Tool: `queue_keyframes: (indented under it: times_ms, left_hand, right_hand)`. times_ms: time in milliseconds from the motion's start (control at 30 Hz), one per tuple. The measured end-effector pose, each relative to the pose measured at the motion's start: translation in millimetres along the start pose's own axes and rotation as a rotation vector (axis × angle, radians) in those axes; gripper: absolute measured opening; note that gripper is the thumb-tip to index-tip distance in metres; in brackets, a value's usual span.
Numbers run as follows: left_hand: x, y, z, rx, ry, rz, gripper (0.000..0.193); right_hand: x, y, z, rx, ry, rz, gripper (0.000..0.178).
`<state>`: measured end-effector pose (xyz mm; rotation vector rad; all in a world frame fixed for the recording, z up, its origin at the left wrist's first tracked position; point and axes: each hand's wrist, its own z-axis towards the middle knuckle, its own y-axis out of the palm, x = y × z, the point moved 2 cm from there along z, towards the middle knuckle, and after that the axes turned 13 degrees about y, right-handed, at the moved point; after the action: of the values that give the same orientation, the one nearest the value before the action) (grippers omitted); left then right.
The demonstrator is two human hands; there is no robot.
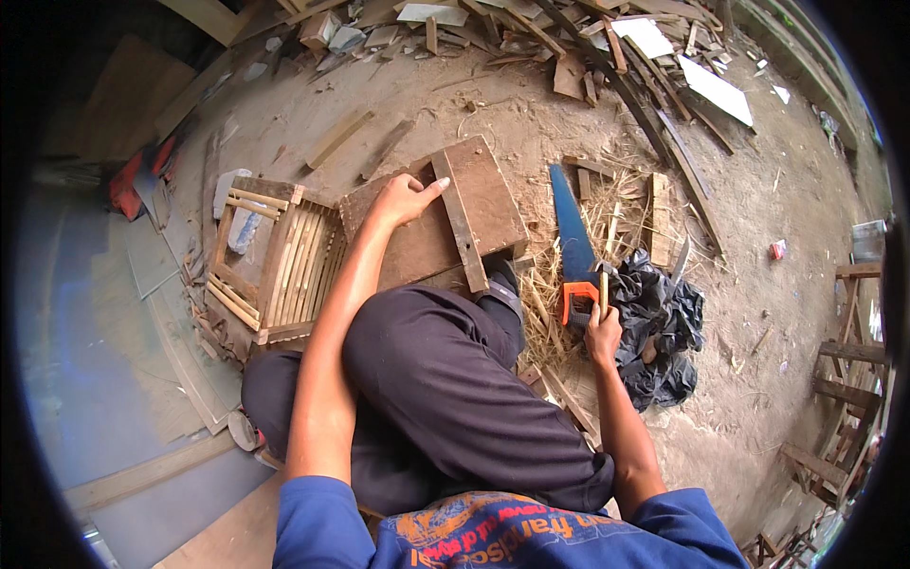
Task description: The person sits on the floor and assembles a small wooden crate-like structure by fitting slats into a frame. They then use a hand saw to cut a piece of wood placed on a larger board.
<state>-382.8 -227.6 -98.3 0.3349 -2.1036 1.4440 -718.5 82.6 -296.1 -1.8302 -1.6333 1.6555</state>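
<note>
A wooden block or box (488,204) with a broad brown top sits in front of my knees. Across it lies a narrow wooden strip (457,220), overhanging the near edge. My left hand (406,200) is closed on the strip near its far end, thumb on top; its other fingertips are partly hidden. On the right, my right hand (603,336) grips a hammer (604,292) by its light wooden handle, dark head up. Just beside it lies a handsaw (572,228) with a blue blade and orange handle. A crumpled black plastic bag (659,327) rests under and beyond that hand.
To the left stands a slatted bamboo-and-wood frame (296,270). Straw-like shavings (540,294) and a wood offcut (660,218) lie near the saw. Scrap wood and white boards (716,90) pile up at the back. A wooden rack (848,370) stands far right.
</note>
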Motion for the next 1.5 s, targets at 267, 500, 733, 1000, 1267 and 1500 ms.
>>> queue_keyframes:
  times_ms: [267,500,733,1000,1267,1500]
  left_hand:
    - [8.5,43.4,-13.8,0.081,-0.211,-0.496,0.102]
    - [-15.8,57.2,10.8,0.266,-0.067,-0.194,0.101]
    - [12.8,67.8,27.4,0.321,0.161,-0.023,0.058]
    - [30.1,79.3,28.6,0.355,0.527,0.156,0.052]
    - [18.7,94.4,13.9,0.581,0.664,0.259,0.053]
    - [14.7,92.6,14.7,0.57,0.638,0.215,0.051]
  right_hand:
    - [6.2,29.8,0.2,-0.029,-0.113,0.119,0.031]
    - [0.6,45.3,-13.7,-0.135,-0.346,0.067,0.03]
    - [-22.7,69.5,-4.2,-0.112,-0.366,0.137,0.029]
    - [-128.6,110.9,46.3,-0.059,-0.3,0.289,0.037]
    - [-137.8,147.8,55.8,-0.054,-0.379,0.185,0.041]
    - [-123.6,149.7,39.2,-0.092,-0.368,0.161,0.038]
